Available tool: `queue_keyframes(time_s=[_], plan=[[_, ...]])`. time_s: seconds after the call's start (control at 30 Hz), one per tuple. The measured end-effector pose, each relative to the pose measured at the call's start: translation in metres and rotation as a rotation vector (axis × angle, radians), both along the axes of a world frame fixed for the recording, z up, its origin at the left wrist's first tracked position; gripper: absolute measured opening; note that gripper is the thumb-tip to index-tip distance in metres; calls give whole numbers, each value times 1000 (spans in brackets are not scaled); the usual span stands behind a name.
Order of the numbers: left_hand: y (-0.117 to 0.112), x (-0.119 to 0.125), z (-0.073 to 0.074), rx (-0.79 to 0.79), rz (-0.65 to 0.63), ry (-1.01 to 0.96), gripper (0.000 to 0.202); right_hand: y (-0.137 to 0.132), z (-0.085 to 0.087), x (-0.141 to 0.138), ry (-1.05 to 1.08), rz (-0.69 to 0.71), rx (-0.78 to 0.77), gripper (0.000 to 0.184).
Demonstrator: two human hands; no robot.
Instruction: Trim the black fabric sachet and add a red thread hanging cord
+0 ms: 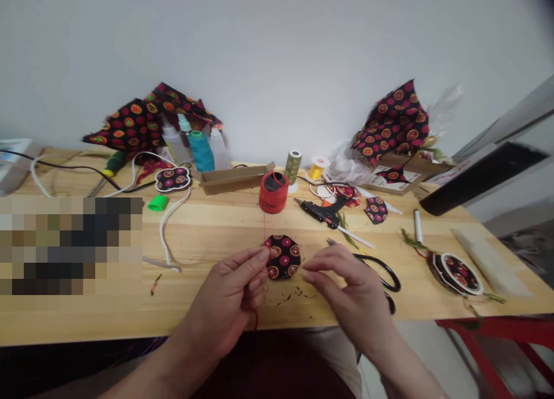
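Observation:
My left hand [234, 295] is closed in a pinch on a thin red thread [264, 226] that runs up to the red thread spool [273, 192]. A loop of the thread hangs below the fingers. My right hand [350, 283] has its fingertips pinched together near the left hand; whether it holds anything is too small to see. Between and just beyond both hands lies a round black fabric piece [283, 256] with red and orange circles, flat on the wooden table [216, 226].
Black scissors [383, 275] lie under my right hand. A black glue gun [322, 212], olive and yellow spools, a cardboard box [234, 178], bottles, patterned fabric heaps, white cord [167, 226] and a fabric-lined ring [456, 272] sit around. A blurred patch covers the left.

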State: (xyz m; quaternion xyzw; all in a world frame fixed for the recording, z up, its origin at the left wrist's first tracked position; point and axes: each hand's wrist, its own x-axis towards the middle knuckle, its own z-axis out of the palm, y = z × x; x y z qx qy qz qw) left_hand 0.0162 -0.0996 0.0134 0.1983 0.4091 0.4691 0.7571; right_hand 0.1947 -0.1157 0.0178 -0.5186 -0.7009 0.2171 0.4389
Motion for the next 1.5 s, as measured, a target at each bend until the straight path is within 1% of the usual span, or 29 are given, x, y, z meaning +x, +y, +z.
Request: queue_keyframes(time_s=[0.03, 0.07, 0.17, 0.27, 0.37, 0.47, 0.53, 0.63, 0.7, 0.77, 0.8, 0.83, 0.87, 0.9, 1.03, 1.1, 1.17, 1.33, 1.5], plan=[[-1, 1, 1, 0, -5, 10, 12, -1, -1, -11, 76, 11, 10, 6], [-2, 2, 2, 1, -9, 17, 11, -1, -3, -21, 129, 13, 26, 10], [-5, 3, 3, 6, -11, 20, 13, -2, -6, -36, 194, 24, 76, 21], [-8, 3, 3, 22, -28, 16, 15, -2, -7, -39, 189, 43, 131, 20], [-11, 3, 3, 28, -40, 34, 14, -3, -7, -39, 164, 58, 173, 16], [-13, 3, 4, 26, -51, 56, 13, -3, -6, -41, 134, 82, 182, 13], [-14, 3, 4, 35, -54, 76, 13, -4, -2, -40, 103, 121, 172, 13], [-13, 0, 3, 56, -66, 106, 13, -7, 10, -35, 25, 227, 153, 13], [-11, -3, 3, 57, -70, 142, 16, -10, 21, -30, -47, 359, 113, 13], [-8, -5, 5, 56, -53, 191, 21, -11, 32, -24, -118, 524, 52, 11], [-7, -6, 7, 60, -47, 211, 23, -10, 37, -22, -143, 589, 22, 10], [-6, -6, 9, 67, -44, 223, 23, -9, 40, -20, -156, 622, 3, 10], [-6, -5, 11, 77, -47, 224, 23, -7, 41, -19, -155, 614, -3, 10], [-5, -4, 13, 88, -53, 218, 22, -4, 42, -19, -145, 573, 0, 9], [-3, 3, 15, 96, -94, 160, 18, 13, 34, -20, -93, 296, 95, 10], [-1, 6, 14, 79, -111, 151, 19, 21, 29, -20, -98, 215, 129, 12], [0, 8, 12, 65, -117, 153, 19, 26, 25, -20, -112, 195, 133, 12], [6, 10, 8, 62, -96, 201, 16, 34, 19, -19, -102, 195, 104, 13], [11, 11, 4, 48, -101, 224, 18, 39, 12, -19, -5, 163, -5, 10]])
